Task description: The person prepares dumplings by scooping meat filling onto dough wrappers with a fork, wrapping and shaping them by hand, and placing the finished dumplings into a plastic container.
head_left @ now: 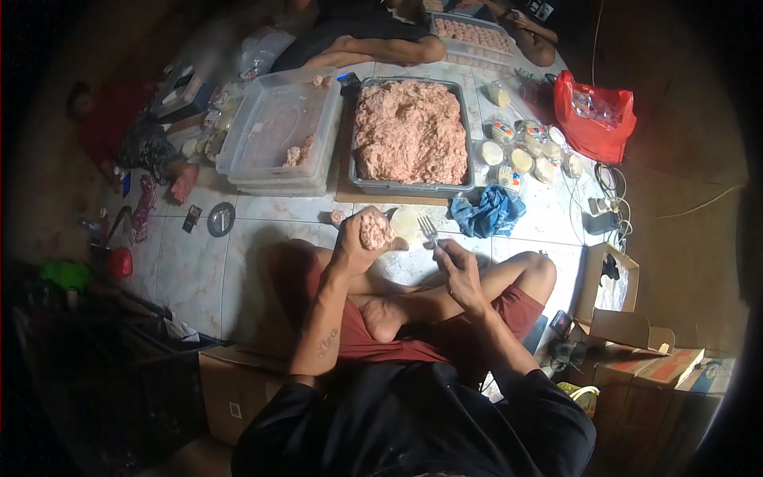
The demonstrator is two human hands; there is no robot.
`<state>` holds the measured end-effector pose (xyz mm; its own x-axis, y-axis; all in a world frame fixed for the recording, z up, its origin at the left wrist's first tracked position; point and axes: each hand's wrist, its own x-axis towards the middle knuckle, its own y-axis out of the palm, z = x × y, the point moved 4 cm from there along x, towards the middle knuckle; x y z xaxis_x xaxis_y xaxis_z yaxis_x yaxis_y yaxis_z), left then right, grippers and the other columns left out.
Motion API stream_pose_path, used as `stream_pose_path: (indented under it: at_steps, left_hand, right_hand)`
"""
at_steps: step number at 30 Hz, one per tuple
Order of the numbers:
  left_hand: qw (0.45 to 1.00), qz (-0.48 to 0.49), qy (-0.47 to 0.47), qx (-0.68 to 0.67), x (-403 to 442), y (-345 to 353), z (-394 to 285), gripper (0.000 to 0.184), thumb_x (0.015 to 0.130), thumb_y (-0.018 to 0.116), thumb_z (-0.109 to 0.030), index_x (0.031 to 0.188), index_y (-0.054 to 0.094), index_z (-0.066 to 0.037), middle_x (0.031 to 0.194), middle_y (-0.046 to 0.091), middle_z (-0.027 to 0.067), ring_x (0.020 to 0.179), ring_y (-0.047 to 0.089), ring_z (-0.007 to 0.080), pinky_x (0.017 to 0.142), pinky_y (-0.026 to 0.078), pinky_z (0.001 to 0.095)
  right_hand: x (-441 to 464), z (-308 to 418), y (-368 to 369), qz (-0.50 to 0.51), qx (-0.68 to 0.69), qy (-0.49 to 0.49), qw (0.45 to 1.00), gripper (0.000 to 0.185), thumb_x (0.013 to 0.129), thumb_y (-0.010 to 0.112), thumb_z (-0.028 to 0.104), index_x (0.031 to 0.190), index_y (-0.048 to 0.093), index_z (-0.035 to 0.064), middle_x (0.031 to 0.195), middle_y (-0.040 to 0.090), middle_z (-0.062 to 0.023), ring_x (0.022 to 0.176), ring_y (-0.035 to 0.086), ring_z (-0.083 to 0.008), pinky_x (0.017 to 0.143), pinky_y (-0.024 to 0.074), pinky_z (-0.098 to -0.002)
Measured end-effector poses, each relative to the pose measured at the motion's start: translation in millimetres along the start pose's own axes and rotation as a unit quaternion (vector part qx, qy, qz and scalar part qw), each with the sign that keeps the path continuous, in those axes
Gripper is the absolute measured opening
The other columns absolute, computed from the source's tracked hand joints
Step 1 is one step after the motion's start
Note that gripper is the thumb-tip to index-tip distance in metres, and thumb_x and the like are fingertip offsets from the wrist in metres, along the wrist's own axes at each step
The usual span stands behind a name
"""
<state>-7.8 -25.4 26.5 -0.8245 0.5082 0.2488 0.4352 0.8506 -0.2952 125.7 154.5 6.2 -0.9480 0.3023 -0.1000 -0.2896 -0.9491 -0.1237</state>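
Note:
My left hand (355, 246) is closed around a lump of pinkish minced meat (376, 233), which bulges out at the top. A metal fork (428, 230) is gripped in my right hand (458, 274), its tines pointing up and away from me. Between the two hands, on the tiled floor, lies a pale round disc (406, 222), partly hidden by the left thumb. A small piece of meat (338, 216) shows just left of my left hand. Beyond both hands stands a dark grey tub (413, 188) heaped with minced meat (412, 131).
A clear plastic box (274, 119) with meat scraps stands left of the tub. To the right are a crumpled blue cloth (487, 211), several pale round packs (521, 160) and a red bag (592, 119). Other people sit behind and at left. A tray of meatballs (474, 35) is farther back.

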Motion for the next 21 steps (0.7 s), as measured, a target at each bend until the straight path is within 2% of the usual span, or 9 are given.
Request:
stream_pose_path:
  at_steps: [3, 6, 9, 11, 12, 14, 16, 19, 21]
  left_hand:
    - [0.996, -0.072, 0.02, -0.043, -0.6, -2.0, -13.5, 0.055, 0.06, 0.097, -0.028, 0.093, 0.059, -0.006, 0.079, 0.061, 0.003, 0.073, 0.057, 0.0136, 0.07, 0.05, 0.031]
    - [0.986, -0.121, 0.037, -0.106, 1.8, 7.8, -22.2, 0.048, 0.065, 0.094, -0.011, 0.097, 0.059, -0.003, 0.075, 0.056, -0.002, 0.072, 0.053, 0.0076, 0.067, 0.047, 0.0235]
    - [0.996, 0.026, 0.055, -0.058, -2.5, 31.9, -16.9, 0.04, 0.067, 0.092, -0.008, 0.091, 0.06, -0.005, 0.077, 0.059, -0.0004, 0.071, 0.054, 0.0085, 0.066, 0.048, 0.0264]
    - [0.998, -0.035, 0.017, -0.044, -4.0, 32.9, -3.5, 0.038, 0.067, 0.092, -0.011, 0.085, 0.06, -0.006, 0.079, 0.061, 0.0, 0.073, 0.056, 0.0095, 0.068, 0.049, 0.0283]
    - [0.997, -0.079, 0.007, -0.026, -0.9, 28.1, -7.2, 0.038, 0.067, 0.092, -0.012, 0.085, 0.06, -0.006, 0.08, 0.062, 0.0001, 0.073, 0.056, 0.0098, 0.068, 0.049, 0.0282]
    - [0.996, -0.093, 0.013, 0.013, -0.2, 13.8, -16.2, 0.038, 0.068, 0.092, -0.012, 0.088, 0.061, -0.005, 0.079, 0.062, -0.0007, 0.072, 0.056, 0.01, 0.069, 0.051, 0.027]
    - [0.996, 0.034, 0.016, -0.086, -3.7, 1.8, -14.2, 0.053, 0.06, 0.096, -0.025, 0.095, 0.062, -0.004, 0.082, 0.064, 0.0024, 0.075, 0.058, 0.0117, 0.072, 0.051, 0.0263]
    - [0.988, 0.003, -0.026, -0.153, -5.9, 5.5, -7.5, 0.058, 0.061, 0.097, -0.028, 0.1, 0.061, -0.004, 0.084, 0.064, -0.0001, 0.078, 0.059, 0.0114, 0.075, 0.051, 0.028]
    - [0.991, -0.019, 0.035, -0.13, -0.1, 8.6, -15.9, 0.052, 0.062, 0.096, -0.025, 0.093, 0.061, -0.004, 0.078, 0.063, 0.0015, 0.073, 0.06, 0.0137, 0.072, 0.051, 0.0308]
  right_hand:
    - [-12.1, -24.9, 14.5, 0.094, 0.207, 0.093, 0.969, 0.023, 0.104, 0.054, 0.016, 0.113, 0.068, 0.0, 0.077, 0.049, 0.0054, 0.069, 0.039, -0.0035, 0.061, 0.0324, -0.0206]
    - [-17.2, -24.3, 31.0, 0.114, 0.247, 0.057, 0.961, 0.024, 0.104, 0.054, 0.016, 0.115, 0.067, -0.0013, 0.076, 0.047, 0.0068, 0.069, 0.04, -0.0038, 0.062, 0.0338, -0.0212]
    - [-11.1, -9.4, 43.0, 0.049, 0.113, -0.048, 0.991, 0.022, 0.101, 0.056, 0.01, 0.117, 0.067, -0.0009, 0.079, 0.048, 0.0, 0.072, 0.044, -0.0104, 0.065, 0.0396, -0.0268]
    - [-7.6, 23.7, 29.9, 0.0, -0.149, -0.191, 0.97, 0.017, 0.098, 0.058, 0.005, 0.11, 0.066, -0.0016, 0.086, 0.053, -0.0108, 0.075, 0.05, -0.0191, 0.07, 0.0438, -0.0316]
    - [-6.9, 20.6, 22.5, 0.002, -0.15, -0.192, 0.97, 0.017, 0.098, 0.058, 0.005, 0.11, 0.066, -0.0016, 0.086, 0.053, -0.0108, 0.075, 0.05, -0.0191, 0.07, 0.0438, -0.0316]
    - [-4.4, 6.7, 9.1, -0.032, -0.102, -0.161, 0.981, 0.019, 0.103, 0.055, 0.01, 0.109, 0.067, -0.0026, 0.089, 0.054, -0.0005, 0.08, 0.048, -0.0109, 0.069, 0.0403, -0.0278]
    - [-8.4, -1.0, 1.6, -0.021, -0.073, -0.089, 0.993, 0.015, 0.099, 0.057, 0.007, 0.106, 0.067, -0.0019, 0.083, 0.055, -0.0067, 0.076, 0.052, -0.0167, 0.07, 0.0426, -0.0287]
    - [-20.2, -6.8, 11.3, 0.084, 0.093, 0.036, 0.991, 0.02, 0.103, 0.054, 0.012, 0.11, 0.069, 0.001, 0.079, 0.047, 0.007, 0.076, 0.045, -0.0072, 0.07, 0.0386, -0.0227]
    - [-22.7, -7.7, 20.9, 0.105, 0.146, 0.045, 0.983, 0.02, 0.103, 0.054, 0.012, 0.111, 0.068, 0.0004, 0.081, 0.049, 0.0062, 0.077, 0.045, -0.0066, 0.07, 0.0386, -0.0225]
